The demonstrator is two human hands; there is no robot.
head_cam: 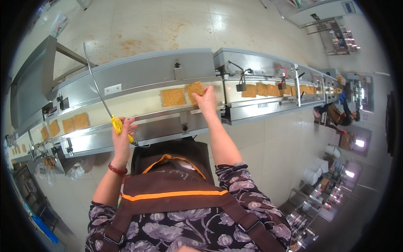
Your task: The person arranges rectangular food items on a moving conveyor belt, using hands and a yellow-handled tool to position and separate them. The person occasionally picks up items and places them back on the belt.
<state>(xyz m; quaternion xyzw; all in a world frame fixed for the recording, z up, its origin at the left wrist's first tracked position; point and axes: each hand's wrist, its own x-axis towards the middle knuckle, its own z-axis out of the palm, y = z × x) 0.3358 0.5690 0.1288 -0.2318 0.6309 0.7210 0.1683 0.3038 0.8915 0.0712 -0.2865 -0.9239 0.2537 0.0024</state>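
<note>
My right hand (pixel 207 100) pinches the edge of a flat, brown, rough-textured square piece (pixel 195 88) at the near side of a pale conveyor belt (pixel 132 103). A second such piece (pixel 173 97) lies flat on the belt just left of it. In my left hand (pixel 122 134) is a yellow-handled air blow gun (pixel 117 124). Its long, thin metal tube (pixel 94 78) reaches up and left across the belt and past its far rail. Farther left on the belt, two more brown pieces (pixel 75 123) lie side by side.
To the right, a second conveyor (pixel 264 105) carries a row of brown pieces (pixel 267 89) beneath sensor brackets (pixel 241 85) and a white crossbar (pixel 296 85). A person (pixel 338 113) sits at its far end. Plastic bags (pixel 75 171) hang below the left end. Brown crumbs (pixel 130 43) lie on the tiled floor.
</note>
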